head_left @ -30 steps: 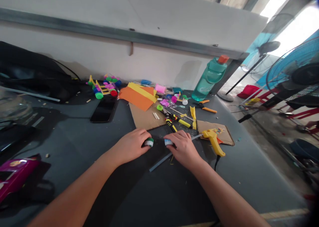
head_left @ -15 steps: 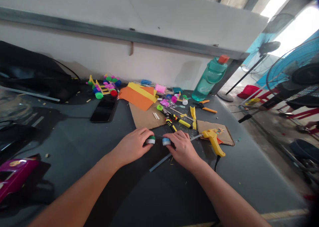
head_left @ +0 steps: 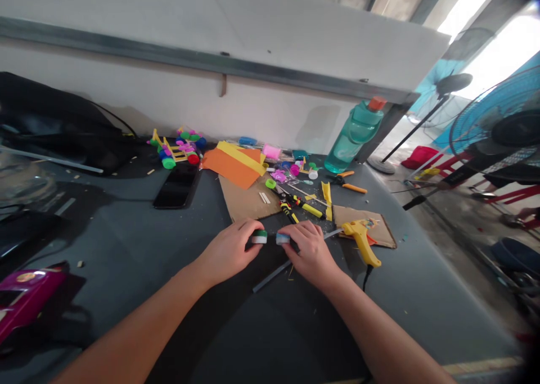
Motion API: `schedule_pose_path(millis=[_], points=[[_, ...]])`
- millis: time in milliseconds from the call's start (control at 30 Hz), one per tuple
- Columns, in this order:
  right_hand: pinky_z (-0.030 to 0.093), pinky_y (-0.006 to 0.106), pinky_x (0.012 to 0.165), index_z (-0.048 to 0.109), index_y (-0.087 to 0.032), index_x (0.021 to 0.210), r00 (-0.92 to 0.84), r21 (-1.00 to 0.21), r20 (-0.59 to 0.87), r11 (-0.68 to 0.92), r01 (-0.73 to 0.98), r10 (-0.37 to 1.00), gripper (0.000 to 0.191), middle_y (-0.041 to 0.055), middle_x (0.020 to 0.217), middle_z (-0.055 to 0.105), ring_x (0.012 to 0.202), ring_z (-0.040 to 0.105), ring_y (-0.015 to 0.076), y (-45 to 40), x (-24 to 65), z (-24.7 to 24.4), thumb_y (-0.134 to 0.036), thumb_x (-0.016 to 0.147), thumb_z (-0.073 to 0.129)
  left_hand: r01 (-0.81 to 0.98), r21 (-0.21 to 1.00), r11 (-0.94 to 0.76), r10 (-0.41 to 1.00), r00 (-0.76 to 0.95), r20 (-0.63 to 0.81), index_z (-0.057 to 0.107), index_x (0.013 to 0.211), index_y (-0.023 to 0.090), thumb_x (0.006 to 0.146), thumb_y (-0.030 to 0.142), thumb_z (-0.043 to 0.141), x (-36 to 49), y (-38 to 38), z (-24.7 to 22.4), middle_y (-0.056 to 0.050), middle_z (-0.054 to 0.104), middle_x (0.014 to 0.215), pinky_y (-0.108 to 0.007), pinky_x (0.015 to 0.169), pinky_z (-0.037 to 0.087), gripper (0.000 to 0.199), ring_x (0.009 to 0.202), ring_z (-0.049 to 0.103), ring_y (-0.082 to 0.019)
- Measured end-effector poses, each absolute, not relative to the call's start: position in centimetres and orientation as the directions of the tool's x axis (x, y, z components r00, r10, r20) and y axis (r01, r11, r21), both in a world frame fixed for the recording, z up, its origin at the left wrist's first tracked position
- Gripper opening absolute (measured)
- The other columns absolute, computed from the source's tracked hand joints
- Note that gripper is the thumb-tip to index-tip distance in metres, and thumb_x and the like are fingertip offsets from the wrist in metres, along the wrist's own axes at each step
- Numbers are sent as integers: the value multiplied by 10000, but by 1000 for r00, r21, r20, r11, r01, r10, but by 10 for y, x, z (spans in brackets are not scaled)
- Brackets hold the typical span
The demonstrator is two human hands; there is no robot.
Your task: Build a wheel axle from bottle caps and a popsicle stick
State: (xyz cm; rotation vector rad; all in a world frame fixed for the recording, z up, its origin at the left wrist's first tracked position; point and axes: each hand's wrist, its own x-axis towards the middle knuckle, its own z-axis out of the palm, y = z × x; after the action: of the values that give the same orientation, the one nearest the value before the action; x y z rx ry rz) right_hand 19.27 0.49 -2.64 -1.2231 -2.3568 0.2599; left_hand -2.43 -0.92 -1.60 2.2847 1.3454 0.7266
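Note:
Between the thumb and fingers of my left hand (head_left: 233,250) is a green and white cap (head_left: 259,236). My right hand (head_left: 311,249) pinches a light blue and white cap (head_left: 282,238). The two caps face each other with a small gap between them, low over the dark table (head_left: 261,339). A grey stick (head_left: 272,277) lies beside my right hand. Past my hands are pliers with yellow and black handles (head_left: 289,211) and a piece of cardboard (head_left: 242,199).
A yellow glue gun (head_left: 361,240) lies on cardboard at the right. Behind stand a teal bottle (head_left: 352,136) and orange paper (head_left: 232,167). A black phone (head_left: 177,187), colourful small parts (head_left: 179,148) and a magenta object (head_left: 29,294) are at the left.
My left hand has moved slightly to the right with the green and white cap, so the gap between the caps is narrower. My right hand has hardly moved.

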Motion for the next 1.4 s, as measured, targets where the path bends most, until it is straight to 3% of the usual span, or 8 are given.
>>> schedule_pose_path(millis=[200, 300, 400, 467, 667, 933, 1133, 1400], points=[[349, 379, 852, 618, -246, 1050, -491, -365, 312, 580, 729, 813, 264, 30, 1007, 690, 976, 534, 232, 5, 193, -28, -126, 819, 580, 682, 586, -437, 896, 388, 217, 525, 1038, 219, 844, 193, 538, -24, -9, -16, -41, 614, 993, -350, 808, 436, 196, 924, 578, -214], [355, 385, 863, 613, -243, 1069, -482, -377, 314, 574, 727, 818, 286, 35, 1026, 686, 990, 530, 237, 5, 194, -28, -125, 810, 585, 617, 709, -342, 933, 314, 176, 558, 1024, 228, 823, 222, 579, -23, -7, -17, -25, 626, 972, -339, 795, 447, 202, 888, 589, -203], [359, 394, 866, 610, -240, 1075, -478, -389, 316, 572, 722, 819, 302, 41, 1031, 685, 997, 529, 246, 5, 194, -28, -119, 799, 593, 359, 918, -170, 962, 261, 77, 578, 1027, 227, 801, 264, 622, -22, -5, -17, -17, 639, 971, -315, 787, 469, 234, 871, 605, -181], [362, 397, 862, 612, -239, 1069, -474, -392, 314, 567, 724, 822, 307, 43, 1020, 687, 991, 532, 249, 5, 194, -28, -114, 789, 603, 135, 989, -56, 962, 272, 17, 585, 1026, 210, 779, 271, 650, -21, -4, -16, -25, 647, 985, -309, 798, 478, 263, 891, 612, -176], [370, 389, 846, 624, -238, 1039, -472, -391, 312, 564, 728, 825, 261, 45, 993, 692, 967, 541, 238, 4, 193, -30, -138, 799, 609, -190, 974, 124, 959, 275, -68, 607, 997, 161, 725, 265, 731, -22, -6, -14, -59, 696, 949, -308, 819, 477, 316, 845, 637, -162], [376, 376, 836, 625, -236, 1041, -473, -387, 307, 562, 731, 826, 232, 45, 986, 694, 970, 546, 234, 5, 196, -29, -161, 825, 590, -410, 912, 20, 1000, 5, -20, 618, 928, 176, 770, 280, 685, -37, 4, -6, -51, 703, 904, -298, 727, 494, 201, 847, 651, -180], [372, 381, 838, 620, -240, 1056, -465, -387, 321, 563, 730, 825, 234, 51, 1019, 693, 984, 547, 241, 6, 197, -29, -164, 842, 568, -390, 920, 30, 996, -65, -60, 592, 912, 174, 738, 265, 708, -38, 8, -9, -39, 690, 920, -267, 705, 490, 228, 817, 628, -143], [382, 382, 845, 625, -224, 1040, -459, -374, 309, 551, 746, 833, 261, 42, 1037, 686, 988, 528, 239, 9, 198, -33, -94, 831, 540, 48, 999, -5, 988, 157, -3, 624, 1061, 191, 753, 305, 697, -30, 3, -21, -41, 674, 985, -345, 857, 478, 337, 903, 626, -173]])
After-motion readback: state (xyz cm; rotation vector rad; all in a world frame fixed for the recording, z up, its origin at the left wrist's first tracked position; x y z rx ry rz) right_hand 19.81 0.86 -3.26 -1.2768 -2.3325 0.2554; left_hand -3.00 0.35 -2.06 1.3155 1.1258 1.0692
